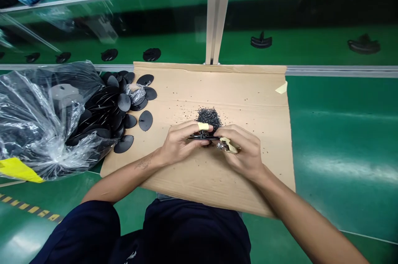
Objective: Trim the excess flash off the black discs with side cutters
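My left hand (180,143) is closed on a black plastic disc (199,137), held nearly edge-on between fingers and thumb. Yellow tape wraps one of its fingers. At the right edge of that disc is my right hand (244,150), its fingers curled closed. A small shiny thing (222,145) shows within the right hand beside pale yellow tape; its kind cannot be made out. Just beyond both hands, a heap of tiny black bits (209,118) lies on a cardboard sheet (192,181).
On the left, a clear plastic bag (40,118) spills many black discs (124,102) onto the cardboard. Behind a metal rail, several black parts (151,54) lie on a green surface (180,44). An upright metal post (217,15) stands at the cardboard's far edge.
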### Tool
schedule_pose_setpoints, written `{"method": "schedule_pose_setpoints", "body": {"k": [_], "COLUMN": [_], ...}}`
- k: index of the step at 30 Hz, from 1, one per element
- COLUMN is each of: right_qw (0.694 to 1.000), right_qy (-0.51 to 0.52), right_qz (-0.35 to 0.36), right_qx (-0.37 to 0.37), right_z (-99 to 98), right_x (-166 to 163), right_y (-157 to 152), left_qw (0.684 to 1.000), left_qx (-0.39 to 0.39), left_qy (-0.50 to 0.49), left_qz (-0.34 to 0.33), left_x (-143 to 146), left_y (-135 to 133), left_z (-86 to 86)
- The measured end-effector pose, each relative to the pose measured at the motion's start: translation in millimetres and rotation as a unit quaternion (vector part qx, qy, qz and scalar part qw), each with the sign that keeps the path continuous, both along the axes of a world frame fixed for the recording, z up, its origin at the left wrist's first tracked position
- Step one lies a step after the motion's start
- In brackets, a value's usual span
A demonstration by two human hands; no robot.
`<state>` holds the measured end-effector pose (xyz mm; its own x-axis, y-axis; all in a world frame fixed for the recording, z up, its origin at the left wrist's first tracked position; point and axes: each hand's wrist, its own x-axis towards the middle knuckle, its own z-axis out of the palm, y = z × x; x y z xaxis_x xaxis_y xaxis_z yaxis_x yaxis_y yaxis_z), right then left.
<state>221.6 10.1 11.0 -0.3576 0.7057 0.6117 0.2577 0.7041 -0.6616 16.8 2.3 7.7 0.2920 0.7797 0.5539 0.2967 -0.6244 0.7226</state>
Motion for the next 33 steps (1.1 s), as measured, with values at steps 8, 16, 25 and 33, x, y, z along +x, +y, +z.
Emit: {"method": "schedule_pose_setpoints", "body": {"k": [8,16,25,33], "right_qw": [1.000,0.999,0.999,0.999], "right_qy": [0.001,-0.022,-0.017,0.004], "right_qz": [0.011,0.020,0.024,0.036], "right_qx": [-0.002,-0.027,-0.018,-0.016], "right_z": [-1.8,0.9,-1.9,0.7], "right_x": [0.2,0.8,-0.5,-1.1], "right_y": [0.3,0.7,-0.2,0.1], "left_qw": [0.997,0.996,0.997,0.999], "left_qx": [0.075,0.070,0.070,0.040], "left_qy": [0.019,0.037,0.033,0.027], "left_qz": [-0.014,-0.026,-0.013,-0.017], "left_x": [-5.1,-8.0,-8.2,-6.0], "left_y": [4.2,3.6,2.4,4.1], "left_z": [6.3,5.1,5.9,8.2]}}
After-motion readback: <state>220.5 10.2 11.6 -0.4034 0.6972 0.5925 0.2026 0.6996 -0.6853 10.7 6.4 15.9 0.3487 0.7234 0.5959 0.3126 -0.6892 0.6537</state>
